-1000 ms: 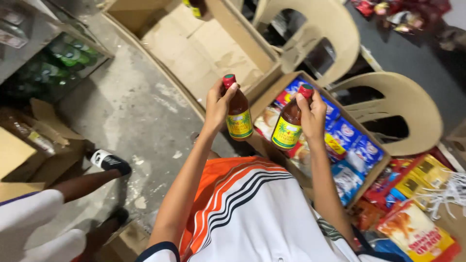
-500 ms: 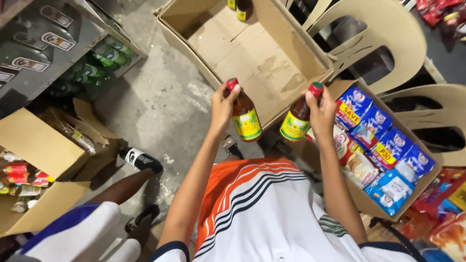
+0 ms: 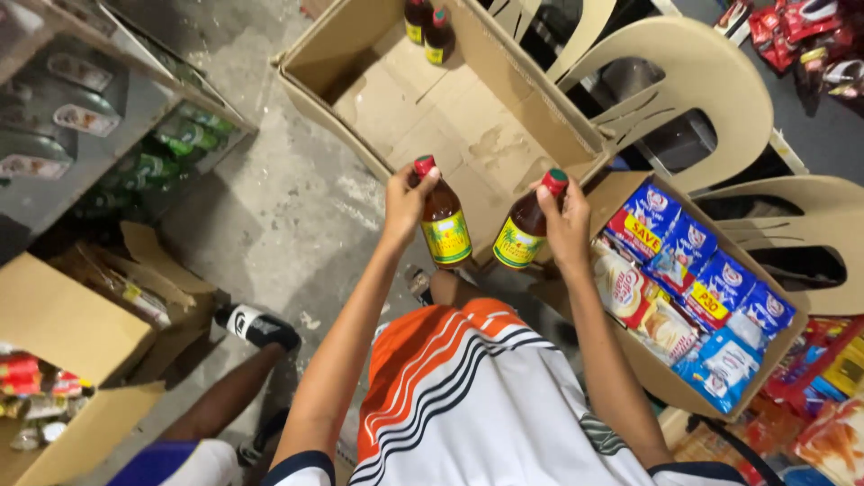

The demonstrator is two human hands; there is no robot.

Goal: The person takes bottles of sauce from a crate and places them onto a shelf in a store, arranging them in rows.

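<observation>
Two brown glass sauce bottles are held upright above the near edge of a large open cardboard carton [image 3: 423, 117], whose floor lies at 12 o'clock from the hands. The left hand [image 3: 407, 200] is clamped around the neck of the red-capped bottle [image 3: 443, 225]; the right hand [image 3: 565, 223] is closed likewise on the green-capped bottle [image 3: 526, 229]. Two more dark bottles [image 3: 428, 25] stand in the far corner of the carton, at 12 o'clock. A second box of blue sachet packs [image 3: 697, 288] lies at 3 o'clock, just beside the right forearm, with stacked beige plastic chairs [image 3: 720, 90] at 1 o'clock. For a sound grip, each bottle is judged best supported lower on its body, kept vertical, and the two kept apart so that glass is not knocked against glass
</observation>
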